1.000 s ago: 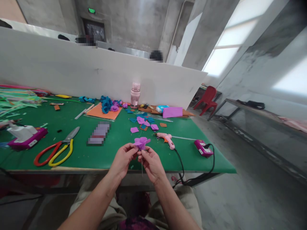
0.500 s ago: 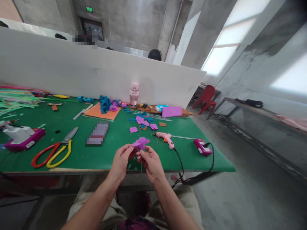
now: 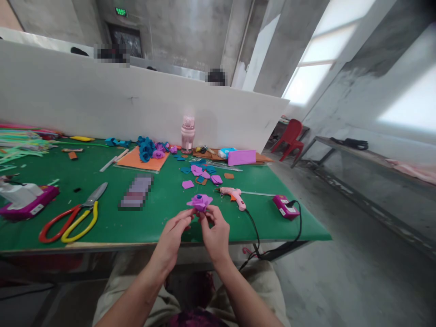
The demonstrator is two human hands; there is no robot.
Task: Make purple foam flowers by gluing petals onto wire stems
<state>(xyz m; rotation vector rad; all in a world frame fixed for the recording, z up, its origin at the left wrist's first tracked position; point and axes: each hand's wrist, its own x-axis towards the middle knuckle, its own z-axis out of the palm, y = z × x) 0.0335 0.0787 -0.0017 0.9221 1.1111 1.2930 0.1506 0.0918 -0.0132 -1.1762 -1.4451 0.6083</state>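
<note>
I have a small purple paper flower (image 3: 200,201) pinched between both hands, held just above the near edge of the green counter (image 3: 160,213). My left hand (image 3: 172,238) grips it from below on the left side with thumb and fingertips, and my right hand (image 3: 214,231) closes on it from the right, fingers curled up under the petals. The flower sits upright with its petals spread open toward me. I think a thin stem runs down between my palms, but it is too fine to make out here.

Just beyond my right hand lies a pink glue gun (image 3: 233,196) on its side, its black cord trailing off the counter edge. Near it, to the right, sits a magenta power strip (image 3: 282,205). A scatter of purple and blue paper squares (image 3: 200,173) lies farther back, well apart from my hands. To my left are the red and yellow scissors (image 3: 70,217), lying flat. At the back stand a pink bottle (image 3: 187,133) against the white partition (image 3: 102,104) and a cluster of finished blue flowers (image 3: 146,147) beside an orange sheet (image 3: 143,160).
</note>
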